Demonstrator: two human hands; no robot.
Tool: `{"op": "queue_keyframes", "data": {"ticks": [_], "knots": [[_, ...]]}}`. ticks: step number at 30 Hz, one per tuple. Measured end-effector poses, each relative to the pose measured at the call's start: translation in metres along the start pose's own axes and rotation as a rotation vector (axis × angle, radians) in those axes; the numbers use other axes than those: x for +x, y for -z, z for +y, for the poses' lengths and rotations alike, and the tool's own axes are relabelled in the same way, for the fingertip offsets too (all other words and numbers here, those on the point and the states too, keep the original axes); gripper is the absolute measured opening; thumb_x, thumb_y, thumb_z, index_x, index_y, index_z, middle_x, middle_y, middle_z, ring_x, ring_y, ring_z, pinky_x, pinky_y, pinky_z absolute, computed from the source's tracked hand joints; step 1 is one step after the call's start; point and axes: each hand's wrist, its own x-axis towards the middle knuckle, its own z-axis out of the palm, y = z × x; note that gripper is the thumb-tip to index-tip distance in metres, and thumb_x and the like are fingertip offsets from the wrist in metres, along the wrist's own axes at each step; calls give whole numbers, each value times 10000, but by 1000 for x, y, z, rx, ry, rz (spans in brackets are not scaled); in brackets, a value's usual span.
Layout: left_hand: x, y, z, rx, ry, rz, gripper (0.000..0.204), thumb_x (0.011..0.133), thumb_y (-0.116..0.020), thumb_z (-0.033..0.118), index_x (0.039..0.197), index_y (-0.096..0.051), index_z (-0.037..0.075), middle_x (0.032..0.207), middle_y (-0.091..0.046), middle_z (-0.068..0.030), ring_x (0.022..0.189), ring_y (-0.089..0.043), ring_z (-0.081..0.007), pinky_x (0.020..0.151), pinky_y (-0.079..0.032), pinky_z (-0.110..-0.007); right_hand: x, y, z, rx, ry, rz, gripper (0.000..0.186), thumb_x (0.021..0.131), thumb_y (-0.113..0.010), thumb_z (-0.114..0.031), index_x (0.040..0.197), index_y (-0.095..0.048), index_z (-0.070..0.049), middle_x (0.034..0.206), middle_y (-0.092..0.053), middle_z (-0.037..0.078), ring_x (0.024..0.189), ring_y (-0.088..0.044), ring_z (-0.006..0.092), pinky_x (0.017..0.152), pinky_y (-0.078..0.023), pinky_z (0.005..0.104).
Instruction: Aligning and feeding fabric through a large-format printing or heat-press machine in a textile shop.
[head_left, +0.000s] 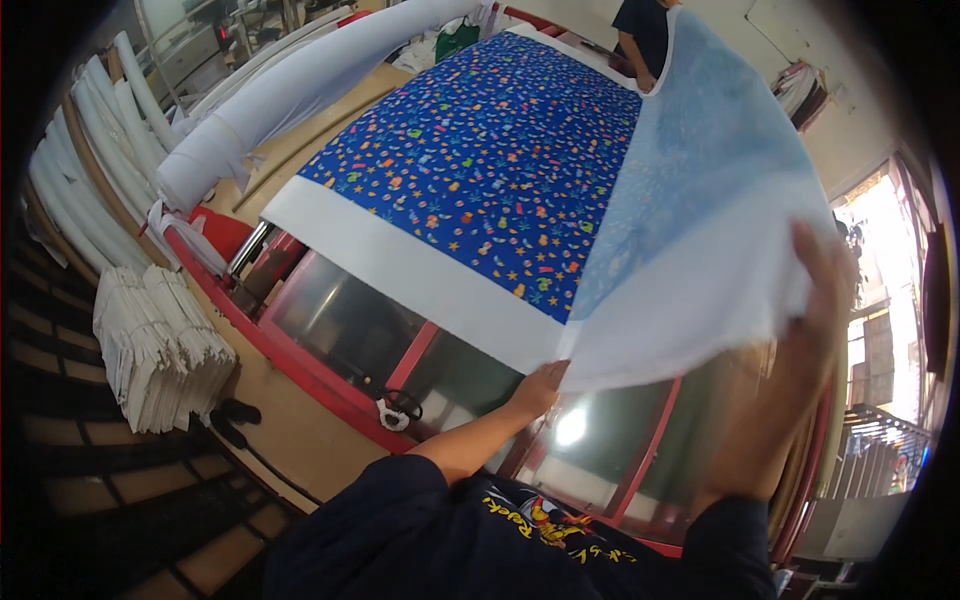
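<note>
A wide printed fabric sheet [480, 170], deep blue with small colourful motifs and a white border, lies over a red-framed table with glass panels. Its right part is lifted and folded back, showing a pale underside [700, 220]. Down at the near border, my left hand [545, 388] pinches the white edge by the fold. My right hand [825, 275] is raised at the right, blurred by motion, at the lifted corner of the sheet; its fingers seem closed on the cloth. At the far end, another person's hand [646, 82] holds the sheet's far edge.
The red table frame [400, 365] borders the glass. A large white roll [290, 110] runs along the left side. Long tubes [90, 170] lean at far left, above a bundled stack of folded white material [160, 350]. A black-and-white round object [395, 410] sits on the frame.
</note>
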Motion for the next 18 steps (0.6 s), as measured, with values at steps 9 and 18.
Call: {"op": "queue_keyframes", "data": {"ticks": [9,18], "knots": [[-1,-26,-42,-661,544,525,523,993,-496,392,1297,-504,-33,1188,-629,-140,1006,-613,-237,869,-473,-349,-15,-383,-29,289,461,-944,599,847,-675,-207,1357,-468,29,1262,-604,187,1082,-618,280,952,-469,369],[4,20,-24,-1242,910,510,544,967,-511,435,1247,-514,-31,1112,-593,-55,930,-576,-149,858,-498,-360,-130,-263,164,-37,-15,-425,647,827,-711,-161,1398,-425,-57,1412,-456,165,1274,-482,322,992,-456,410]]}}
